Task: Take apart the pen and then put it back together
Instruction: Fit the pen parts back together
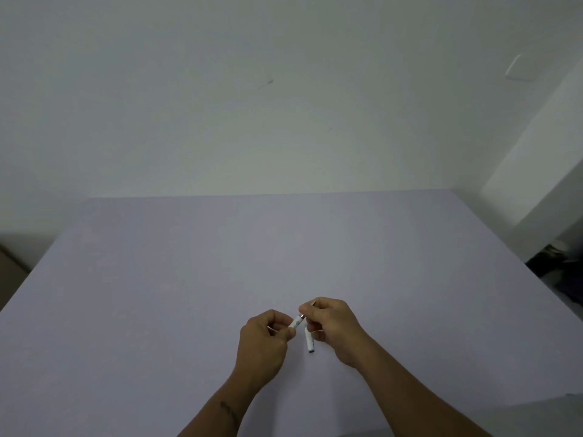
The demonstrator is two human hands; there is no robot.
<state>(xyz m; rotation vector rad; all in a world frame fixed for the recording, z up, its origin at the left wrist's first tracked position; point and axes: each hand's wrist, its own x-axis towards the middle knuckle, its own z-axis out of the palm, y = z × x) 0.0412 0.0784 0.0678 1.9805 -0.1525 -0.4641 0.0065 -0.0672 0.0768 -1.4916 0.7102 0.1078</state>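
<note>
A white pen barrel (297, 322) with a metal ring at its upper end is held between both hands just above the lavender table (189, 263). My left hand (265, 339) grips its lower end. My right hand (331, 323) pinches the tip end, and a thin dark point sticks out past its fingers. A white cap (309, 341) with a bluish end hangs down from my right hand's lower fingers. Most of the pen's length is hidden by the fingers.
The lavender table meets a pale wall (252, 105) at its far edge. Dark clutter (558, 266) lies beyond the table's right edge, and a brown surface (9, 269) shows past its left edge.
</note>
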